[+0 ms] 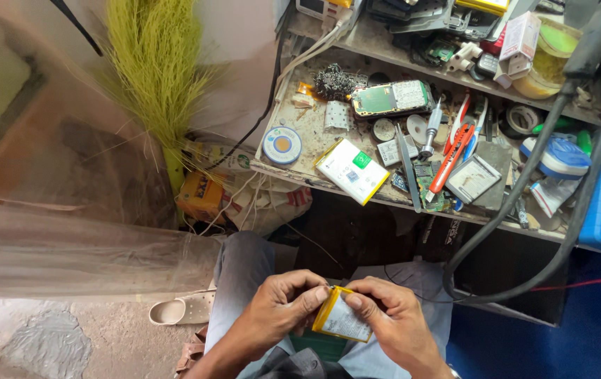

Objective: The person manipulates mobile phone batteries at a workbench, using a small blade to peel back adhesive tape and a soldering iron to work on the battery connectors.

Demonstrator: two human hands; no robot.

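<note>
Head view: two hands meet over the person's lap. The left hand (283, 303) and right hand (392, 319) both pinch one flat phone battery (341, 321), white with a yellow edge, their fingers clamped on its top edge and sides. A second battery of the same kind (352, 170) lies on the cluttered tabletop (300, 151) above, near its front edge. On that tabletop also sit one round solder reel (281, 145), one green circuit board (392, 98), one red-handled cutter (451, 156) and one pair of tweezers (407, 165). One grass broom (157, 77) leans at the left, and one sandal (181, 309) lies on the floor.
</note>
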